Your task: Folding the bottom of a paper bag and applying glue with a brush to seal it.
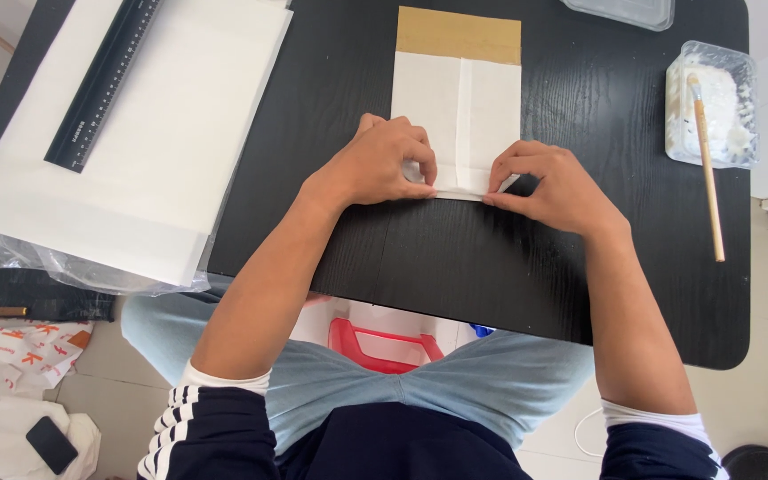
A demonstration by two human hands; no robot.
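Note:
A folded white paper piece (455, 107) lies flat on the black table (455, 267), with a brown cardboard strip (458, 34) showing at its far end. My left hand (375, 164) pinches the near left corner of the paper and presses its bottom fold down. My right hand (557, 187) pinches the near right corner of the same fold. Both thumbs and forefingers meet on the paper's near edge.
A stack of white paper sheets (162, 151) with a black ruler (104, 84) on top lies at the left. A clear tub of white paste (713, 102) with a wooden-handled brush (708, 169) sits at the right. A red stool (375, 342) is under the table; a phone (52, 444) lies on the floor.

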